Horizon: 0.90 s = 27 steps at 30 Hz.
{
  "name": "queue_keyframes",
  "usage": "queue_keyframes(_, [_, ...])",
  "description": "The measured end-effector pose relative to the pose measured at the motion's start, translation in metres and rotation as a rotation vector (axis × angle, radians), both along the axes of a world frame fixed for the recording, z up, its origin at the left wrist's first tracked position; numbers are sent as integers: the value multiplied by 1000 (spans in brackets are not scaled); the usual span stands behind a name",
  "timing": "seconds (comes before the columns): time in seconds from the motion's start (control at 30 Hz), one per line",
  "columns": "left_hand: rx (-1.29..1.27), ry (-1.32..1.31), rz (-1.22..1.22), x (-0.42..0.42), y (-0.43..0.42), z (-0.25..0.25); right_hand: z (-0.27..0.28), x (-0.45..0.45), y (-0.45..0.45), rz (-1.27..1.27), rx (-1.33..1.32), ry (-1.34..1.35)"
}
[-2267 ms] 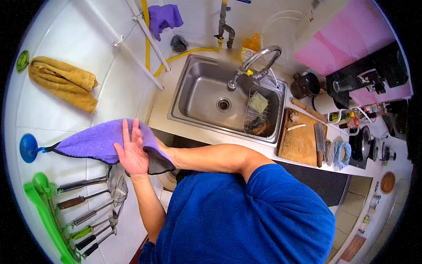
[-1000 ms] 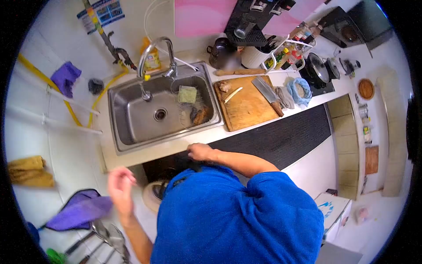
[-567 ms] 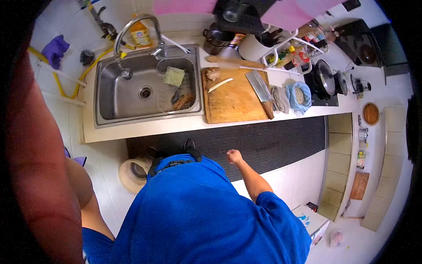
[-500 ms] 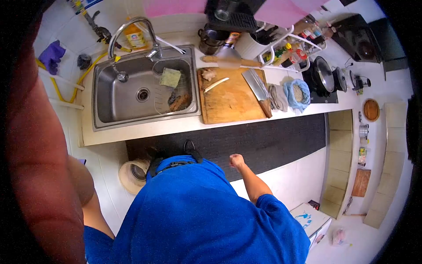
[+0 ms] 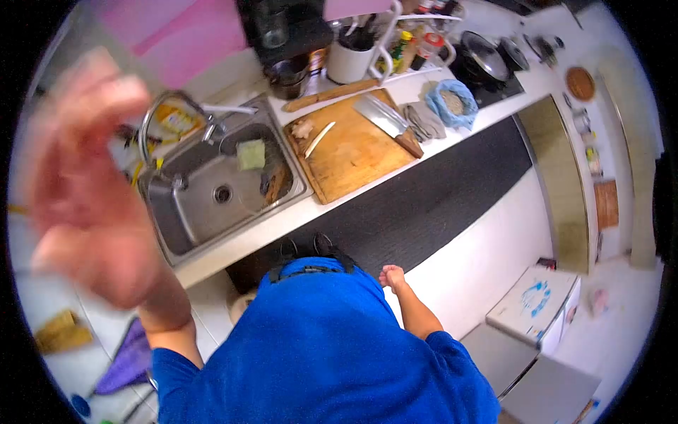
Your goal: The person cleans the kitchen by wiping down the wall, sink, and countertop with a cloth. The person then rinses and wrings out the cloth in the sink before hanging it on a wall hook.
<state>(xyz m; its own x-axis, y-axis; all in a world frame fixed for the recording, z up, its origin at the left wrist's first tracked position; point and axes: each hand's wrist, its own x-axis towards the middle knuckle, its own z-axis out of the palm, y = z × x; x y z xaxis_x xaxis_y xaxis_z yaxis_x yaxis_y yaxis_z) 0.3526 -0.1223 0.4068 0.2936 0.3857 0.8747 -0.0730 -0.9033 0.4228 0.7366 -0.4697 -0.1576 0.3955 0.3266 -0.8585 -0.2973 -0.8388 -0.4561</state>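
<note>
My left hand is raised close to the camera at the left, blurred. Its fingers and thumb look apart, with nothing seen between them. My right hand hangs by my side over the floor, fingers curled in, and no object shows in it. On the counter lies a wooden cutting board, which carries a cleaver, a pale stalk and a piece of what looks like ginger. Left of the board is the steel sink, with a green sponge in it. Neither hand touches these things.
A rolling pin lies behind the board. To its right are a grey cloth, a blue bag of grains and a lidded pan on the stove. A dark mat covers the floor. Boxes stand at right.
The view has turned and shifted, so the counter now appears tilted. My left hand, earlier a large blur at the left edge, now shows its fingers. My right hand still hangs curled.
</note>
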Motion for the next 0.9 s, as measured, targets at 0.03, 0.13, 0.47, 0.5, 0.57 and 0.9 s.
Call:
queue_keyframes(0.03, [-122, -71, 83, 1, 2, -40, 2, -10, -10, -15, -9, 23])
queue_keyframes(0.13, [-552, 288, 289, 20, -7, -141, 18, -35, -32, -33, -42, 33])
queue_keyframes(0.47, [-911, 592, -98, 1, -33, -288, 64, -74, -87, -166, -92, -49])
queue_keyframes(0.5, [-815, 453, -65, 10, -16, -252, 61, -76, -93, -167, -102, -51])
queue_keyframes(0.57, [-600, 232, 20, 22, 11, -161, 50, -78, -106, -121, -173, 7])
queue_keyframes(0.9, [273, -2, -434, 44, 60, 18, 51, -83, -77, -142, 10, 2])
